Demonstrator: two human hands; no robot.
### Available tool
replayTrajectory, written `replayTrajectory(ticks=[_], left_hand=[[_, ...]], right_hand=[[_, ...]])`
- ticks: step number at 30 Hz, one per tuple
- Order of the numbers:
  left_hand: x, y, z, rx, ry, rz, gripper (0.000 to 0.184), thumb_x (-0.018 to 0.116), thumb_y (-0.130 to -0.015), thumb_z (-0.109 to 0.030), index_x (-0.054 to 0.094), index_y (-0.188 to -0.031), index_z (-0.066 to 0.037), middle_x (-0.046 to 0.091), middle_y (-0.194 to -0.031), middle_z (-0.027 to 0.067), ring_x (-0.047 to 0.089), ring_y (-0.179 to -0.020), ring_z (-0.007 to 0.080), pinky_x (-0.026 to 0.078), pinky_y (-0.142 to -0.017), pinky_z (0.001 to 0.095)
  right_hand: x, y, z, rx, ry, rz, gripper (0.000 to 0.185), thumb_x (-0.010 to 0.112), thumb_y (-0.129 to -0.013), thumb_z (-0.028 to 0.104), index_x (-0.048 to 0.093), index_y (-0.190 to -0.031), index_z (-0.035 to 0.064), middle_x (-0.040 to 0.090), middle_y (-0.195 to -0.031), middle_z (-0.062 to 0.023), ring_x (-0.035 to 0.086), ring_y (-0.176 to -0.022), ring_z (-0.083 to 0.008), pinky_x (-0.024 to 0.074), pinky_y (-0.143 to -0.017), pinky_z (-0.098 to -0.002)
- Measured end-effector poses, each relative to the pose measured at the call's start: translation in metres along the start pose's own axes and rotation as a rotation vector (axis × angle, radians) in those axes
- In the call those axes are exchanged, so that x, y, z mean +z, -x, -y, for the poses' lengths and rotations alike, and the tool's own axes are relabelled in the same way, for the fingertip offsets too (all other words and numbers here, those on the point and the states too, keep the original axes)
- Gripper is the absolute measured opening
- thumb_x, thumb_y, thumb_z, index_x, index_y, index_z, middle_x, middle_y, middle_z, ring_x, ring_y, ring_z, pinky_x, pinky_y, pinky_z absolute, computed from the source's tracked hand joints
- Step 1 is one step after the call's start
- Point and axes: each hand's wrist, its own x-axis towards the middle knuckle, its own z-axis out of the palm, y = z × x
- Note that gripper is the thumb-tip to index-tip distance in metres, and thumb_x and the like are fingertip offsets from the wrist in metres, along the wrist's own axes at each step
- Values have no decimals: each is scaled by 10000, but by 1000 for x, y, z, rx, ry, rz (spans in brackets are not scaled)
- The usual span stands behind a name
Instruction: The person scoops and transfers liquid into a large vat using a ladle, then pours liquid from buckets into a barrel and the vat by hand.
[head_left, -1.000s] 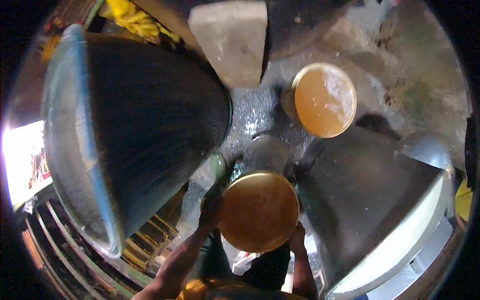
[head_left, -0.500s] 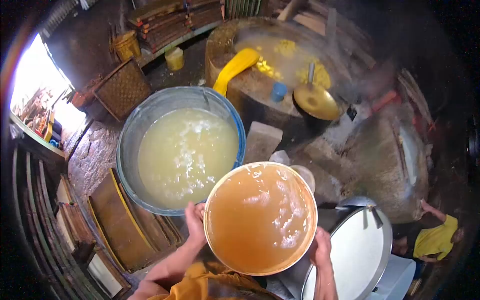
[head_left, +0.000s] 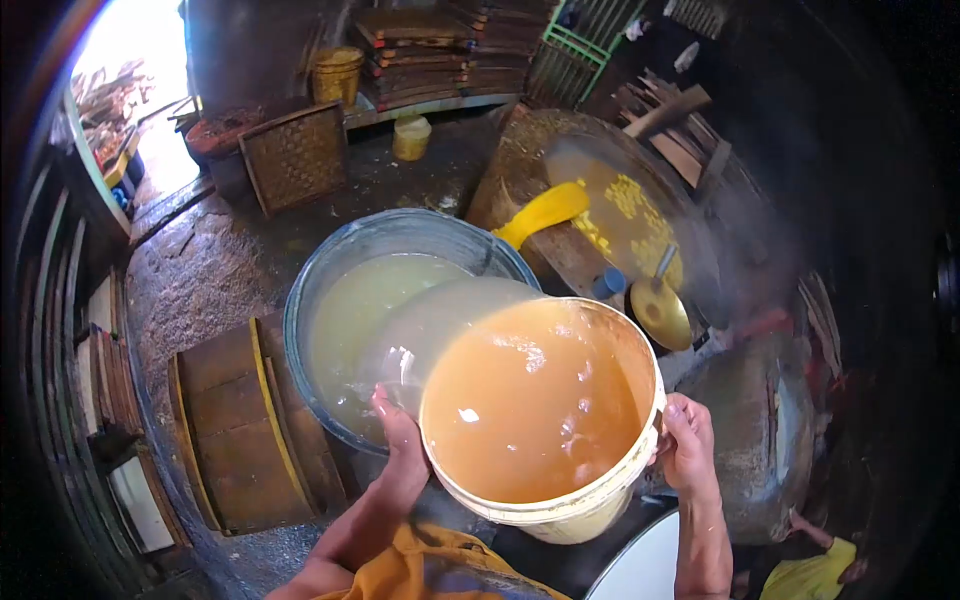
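A cream bucket (head_left: 580,520) full of cloudy orange-brown liquid is tilted toward the upper left, its rim beside a large blue-rimmed tub (head_left: 300,370). A sheet of liquid spreads from the bucket's edge over the pale greenish liquid (head_left: 345,310) in the tub. My left hand (head_left: 403,445) presses against the bucket's left side, its lower fingers hidden. On the right, my right hand (head_left: 688,445) grips the bucket by its rim, thumb on top.
A steaming vat (head_left: 600,160) with yellow pieces stands at upper right, with a yellow cloth (head_left: 545,213), blue cup (head_left: 608,284) and metal ladle (head_left: 660,308). Wooden trays (head_left: 235,430) lie left. A white-filled container (head_left: 645,565) is below. A person in yellow (head_left: 810,578) is at lower right.
The bucket has risen from low between the containers to beside the tub and tipped left, and liquid now flows out. Both hands have moved up with it. The view has shifted.
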Motion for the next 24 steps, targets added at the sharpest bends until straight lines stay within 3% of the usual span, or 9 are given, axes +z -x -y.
replayTrajectory(ticks=[1,4,7,10,14,17,20,24], left_hand=[[2,-4,-4,29,-7,-43,724,255,-925,-639,449,-1298,-49,552,-1205,137,549,-1071,263,421,-946,402],[9,-1,-21,-317,110,-126,776,239,-894,-692,458,-1313,-76,534,-1263,123,524,-1123,281,405,-974,409],[3,-11,-26,-370,171,-99,811,255,-882,-707,456,-1322,-56,527,-1281,132,508,-1149,296,407,-983,412],[0,-16,-20,-125,-26,-171,881,254,-862,-736,437,-1331,-13,506,-1309,158,499,-1166,307,401,-997,431],[6,-27,-25,-61,-48,-297,896,218,-881,-706,432,-1325,42,498,-1327,193,499,-1183,325,390,-1009,451],[-4,-30,-25,-208,0,-229,904,212,-876,-708,436,-1323,45,500,-1326,198,500,-1184,333,388,-1010,455],[-19,-29,-24,-344,5,-143,912,207,-871,-711,439,-1321,48,502,-1326,203,500,-1185,342,386,-1011,459],[-44,-24,-18,-427,-20,-51,924,200,-865,-714,444,-1318,53,505,-1325,210,501,-1186,353,384,-1013,464]], right_hand=[[7,-5,6,0,26,6,249,609,-902,244,566,-880,0,562,-685,-18,536,-534,-80,477,-454,-232],[23,-18,11,21,99,18,203,626,-885,199,552,-833,17,564,-686,-16,537,-534,-72,487,-461,-226],[37,-31,15,56,168,5,165,646,-864,146,548,-817,21,577,-685,-19,547,-532,-70,490,-461,-222],[53,-43,20,83,235,-12,163,670,-844,118,543,-811,22,593,-680,-25,558,-525,-69,495,-463,-221],[66,-56,21,120,272,-23,190,693,-835,120,531,-807,24,604,-670,-33,564,-519,-66,503,-466,-222],[68,-63,19,122,247,3,196,695,-841,127,531,-812,24,606,-665,-41,562,-511,-68,504,-462,-220],[74,-69,17,115,312,-8,302,721,-837,264,539,-832,22,623,-668,-59,566,-480,-81,477,-436,-206],[80,-74,15,126,307,-14,262,707,-844,223,540,-834,22,625,-685,-57,564,-501,-74,479,-443,-205]])
